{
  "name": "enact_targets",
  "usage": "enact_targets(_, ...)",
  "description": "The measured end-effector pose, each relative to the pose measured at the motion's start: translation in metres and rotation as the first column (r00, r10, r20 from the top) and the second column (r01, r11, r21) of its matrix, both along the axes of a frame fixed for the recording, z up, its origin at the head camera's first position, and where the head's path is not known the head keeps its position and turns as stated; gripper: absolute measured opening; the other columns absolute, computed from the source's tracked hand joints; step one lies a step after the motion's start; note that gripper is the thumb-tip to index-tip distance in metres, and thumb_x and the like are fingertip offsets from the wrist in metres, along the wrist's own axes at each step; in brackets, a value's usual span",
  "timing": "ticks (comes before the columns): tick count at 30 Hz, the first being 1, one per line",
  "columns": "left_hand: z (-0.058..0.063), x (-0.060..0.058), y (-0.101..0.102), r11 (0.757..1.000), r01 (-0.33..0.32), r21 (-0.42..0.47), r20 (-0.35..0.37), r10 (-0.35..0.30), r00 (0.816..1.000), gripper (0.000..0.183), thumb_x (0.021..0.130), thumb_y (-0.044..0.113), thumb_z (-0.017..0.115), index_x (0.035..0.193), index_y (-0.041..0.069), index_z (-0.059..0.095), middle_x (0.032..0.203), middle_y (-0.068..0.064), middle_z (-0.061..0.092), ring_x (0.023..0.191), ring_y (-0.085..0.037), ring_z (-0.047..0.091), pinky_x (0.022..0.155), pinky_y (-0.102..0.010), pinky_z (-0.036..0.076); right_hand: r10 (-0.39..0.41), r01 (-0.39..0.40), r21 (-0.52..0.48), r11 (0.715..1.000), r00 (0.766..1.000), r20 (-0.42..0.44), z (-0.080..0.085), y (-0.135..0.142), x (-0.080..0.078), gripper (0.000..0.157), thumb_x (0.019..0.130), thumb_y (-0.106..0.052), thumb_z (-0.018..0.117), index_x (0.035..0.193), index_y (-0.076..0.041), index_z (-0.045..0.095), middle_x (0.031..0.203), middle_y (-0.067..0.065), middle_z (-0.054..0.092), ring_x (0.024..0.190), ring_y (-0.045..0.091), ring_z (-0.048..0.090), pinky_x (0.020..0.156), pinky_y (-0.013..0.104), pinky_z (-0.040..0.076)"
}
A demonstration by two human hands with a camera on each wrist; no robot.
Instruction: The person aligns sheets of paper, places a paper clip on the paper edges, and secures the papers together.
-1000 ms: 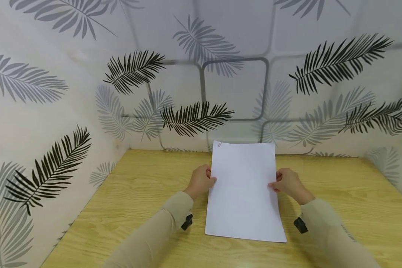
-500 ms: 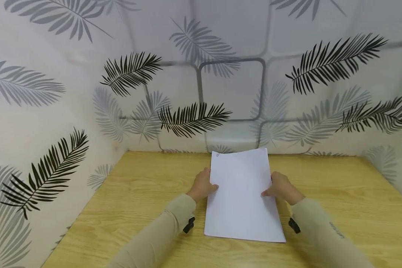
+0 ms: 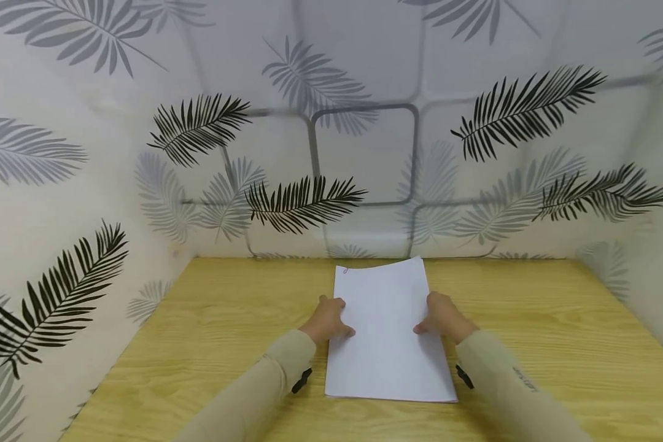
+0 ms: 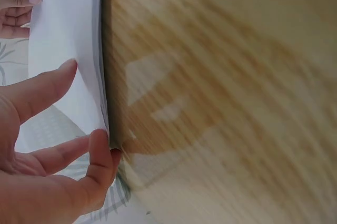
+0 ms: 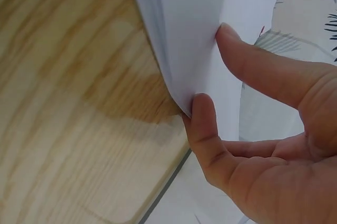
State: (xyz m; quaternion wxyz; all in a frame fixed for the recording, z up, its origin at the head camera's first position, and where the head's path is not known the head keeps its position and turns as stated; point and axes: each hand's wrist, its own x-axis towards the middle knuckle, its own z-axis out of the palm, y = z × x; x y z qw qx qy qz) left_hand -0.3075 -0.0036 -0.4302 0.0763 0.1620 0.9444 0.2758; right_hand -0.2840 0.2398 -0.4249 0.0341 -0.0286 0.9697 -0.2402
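Observation:
A stack of white paper sheets (image 3: 383,344) lies on the wooden table, with a red paper clip (image 3: 345,271) at its far left corner. Along the left edge my left hand (image 3: 329,320) holds the stack; in the left wrist view its thumb presses the top sheet and its curled fingers (image 4: 99,155) meet the edge. My right hand (image 3: 444,316) grips the right edge, thumb on top, and the far right corner is raised slightly. In the right wrist view a bent finger (image 5: 204,119) touches the sheets' edge. Undersides of the sheets are hidden.
The yellow wood-grain table (image 3: 243,307) reaches back to a wall covering (image 3: 364,159) with printed leaves. A second leaf-patterned wall (image 3: 44,202) borders the left side. Dark straps show at both sleeve cuffs.
Both hands and the stack's far end have come down and nearer. The thumbs reach further over the top sheet. The head view has shifted slightly to the right.

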Motion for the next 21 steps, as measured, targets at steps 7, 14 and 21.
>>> enact_targets(7,0.003,-0.002,-0.001,0.998,-0.005,-0.064,-0.027,0.003,1.0,0.057,0.074,0.012,0.084,0.119,-0.011,0.058,0.115,-0.026,0.049,0.107,-0.038,0.05,0.094,-0.046,0.045,-0.004,0.004,0.085,0.996,1.0,0.005,-0.002,-0.007,-0.004,0.051,0.074,-0.011,0.084,0.099,0.022,0.054,0.098,0.031,0.059,0.099,0.043,0.055,0.095,0.05,0.043)
enact_targets(14,0.006,-0.006,-0.001,0.981,-0.022,-0.191,-0.082,0.007,0.997,0.051,0.076,0.02,0.084,0.115,-0.004,0.063,0.108,-0.02,0.051,0.101,-0.034,0.049,0.089,-0.045,0.043,-0.036,0.032,0.12,0.992,0.999,0.033,-0.004,-0.011,-0.007,0.052,0.079,-0.015,0.08,0.105,0.022,0.053,0.109,0.036,0.055,0.114,0.052,0.047,0.1,0.053,0.038)
enact_targets(21,0.004,-0.005,-0.01,0.974,-0.032,-0.223,-0.096,0.011,0.995,0.043,0.076,0.021,0.084,0.105,-0.004,0.065,0.101,-0.018,0.053,0.098,-0.033,0.048,0.085,-0.047,0.043,-0.034,0.03,0.155,0.987,0.999,0.019,-0.009,-0.023,-0.011,0.052,0.079,-0.017,0.081,0.103,0.02,0.055,0.103,0.035,0.055,0.103,0.049,0.053,0.093,0.053,0.043)
